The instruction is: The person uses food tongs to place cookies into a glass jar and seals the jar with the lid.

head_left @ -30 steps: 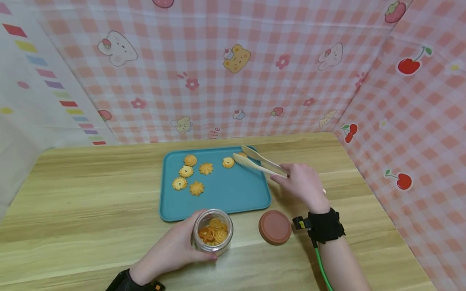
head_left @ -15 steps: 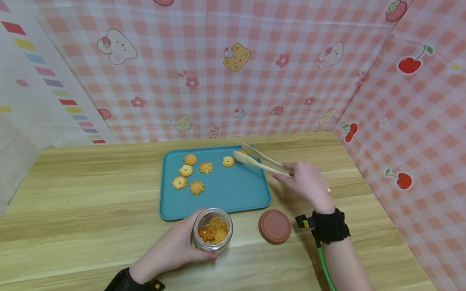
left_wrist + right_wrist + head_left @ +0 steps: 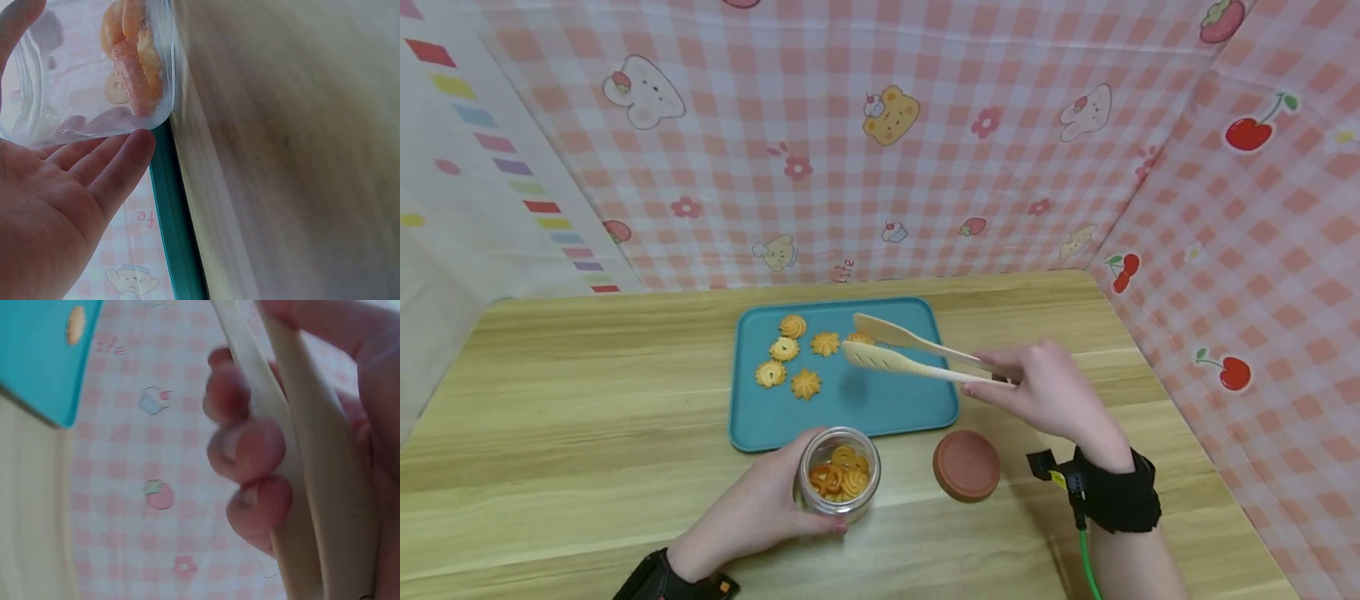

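My left hand (image 3: 767,510) grips a clear jar (image 3: 840,475) round its side, near the front of the tray; the jar's mouth is uncovered. Ring-shaped and swirled cookies (image 3: 842,477) lie inside, and the left wrist view shows them through the wall. My right hand (image 3: 1048,387) holds pale tongs (image 3: 917,360), fingers curled round their arms. The tong tips hover over the blue tray (image 3: 895,412), casting a shadow. A golden cookie (image 3: 859,338) shows between the tips, partly hidden by them; whether they squeeze it I cannot tell. Several other cookies (image 3: 806,384) lie on the tray's left half.
A reddish-brown round lid (image 3: 967,466) lies on the wooden table (image 3: 587,433), right of the jar and below the tray's right corner. Pink checked cloth (image 3: 820,150) hangs behind the table and along its right side. A green cable (image 3: 1087,562) trails from the right wrist.
The tongs have moved left and toward me from the tray's far right corner, and the cookie that lay there is gone from that spot. The left hand and jar have stayed put.
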Available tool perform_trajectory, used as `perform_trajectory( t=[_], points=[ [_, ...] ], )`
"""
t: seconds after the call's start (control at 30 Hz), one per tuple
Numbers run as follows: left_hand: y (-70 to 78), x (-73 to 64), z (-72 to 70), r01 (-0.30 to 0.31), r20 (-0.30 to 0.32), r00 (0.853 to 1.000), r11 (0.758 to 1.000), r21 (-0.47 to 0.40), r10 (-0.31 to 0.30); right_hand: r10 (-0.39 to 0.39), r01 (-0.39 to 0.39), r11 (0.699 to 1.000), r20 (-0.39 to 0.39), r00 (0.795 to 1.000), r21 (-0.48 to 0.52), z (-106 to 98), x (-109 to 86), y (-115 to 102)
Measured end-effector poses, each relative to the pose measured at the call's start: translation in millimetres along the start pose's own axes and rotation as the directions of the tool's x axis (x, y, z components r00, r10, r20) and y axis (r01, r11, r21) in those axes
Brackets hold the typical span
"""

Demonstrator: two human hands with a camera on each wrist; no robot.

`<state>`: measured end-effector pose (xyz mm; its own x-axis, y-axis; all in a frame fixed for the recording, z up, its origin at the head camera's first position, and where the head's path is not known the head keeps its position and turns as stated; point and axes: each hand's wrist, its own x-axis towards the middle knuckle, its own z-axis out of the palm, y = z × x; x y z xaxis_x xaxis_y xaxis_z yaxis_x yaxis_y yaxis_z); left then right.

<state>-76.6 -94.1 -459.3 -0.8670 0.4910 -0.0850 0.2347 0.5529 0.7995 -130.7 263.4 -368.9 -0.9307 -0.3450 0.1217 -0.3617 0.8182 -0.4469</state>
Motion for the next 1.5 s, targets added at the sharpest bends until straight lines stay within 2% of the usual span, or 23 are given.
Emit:
perform_trajectory(
  t=[0.13, 0.33, 0.57, 0.7, 0.83, 0.97, 1.07, 1.2, 1.37, 1.5],
  points=[
    [-0.1, 0.1, 0.2, -0.013, -0.003, 1.0, 1.0, 0.001, 0.013, -0.1, 0.1, 0.995, 0.023, 0.995, 0.024, -6, -9.0, -9],
    [0.1, -0.2, 0.9, -0.032, -0.017, 0.999, 0.999, 0.015, 0.032, -0.215, 0.212, 0.976, 0.067, 0.974, 0.057, -13, -18.5, -17],
    [0.0, -1.2, 0.6, -0.014, -0.007, 1.0, 1.0, 0.007, 0.014, -0.381, 0.379, 0.925, 0.099, 0.919, 0.042, -18, -24.0, -20],
    [-0.8, -1.4, 0.0, -0.015, -0.005, 1.0, 1.0, 0.014, 0.015, -0.418, 0.419, 0.908, 0.113, 0.901, 0.017, -19, -25.9, -22],
    [-1.0, -1.7, 0.2, -0.018, -0.008, 1.0, 1.0, 0.024, 0.019, -0.417, 0.42, 0.907, 0.123, 0.901, -0.007, -19, -26.9, -24],
    [-1.1, -1.9, 0.4, -0.02, -0.01, 1.0, 1.0, 0.023, 0.021, -0.392, 0.4, 0.916, 0.138, 0.91, -0.038, -18, -27.5, -24],
    [-0.9, -1.8, 0.4, -0.028, -0.011, 1.0, 0.999, 0.021, 0.029, -0.357, 0.368, 0.929, 0.165, 0.92, -0.046, -18, -27.6, -25],
    [-0.4, -1.0, 0.7, -0.043, -0.012, 0.999, 0.999, 0.012, 0.043, -0.298, 0.305, 0.952, 0.185, 0.937, -0.009, -18, -26.5, -25],
    [-0.1, -0.9, 1.6, -0.044, -0.022, 0.999, 0.999, 0.015, 0.045, -0.224, 0.221, 0.975, 0.131, 0.966, 0.036, -16, -20.1, -20],
    [-0.2, -0.9, 1.7, -0.035, -0.035, 0.999, 0.999, 0.023, 0.036, -0.111, 0.111, 0.994, 0.065, 0.992, 0.003, -10, -11.2, -15]
  ],
)
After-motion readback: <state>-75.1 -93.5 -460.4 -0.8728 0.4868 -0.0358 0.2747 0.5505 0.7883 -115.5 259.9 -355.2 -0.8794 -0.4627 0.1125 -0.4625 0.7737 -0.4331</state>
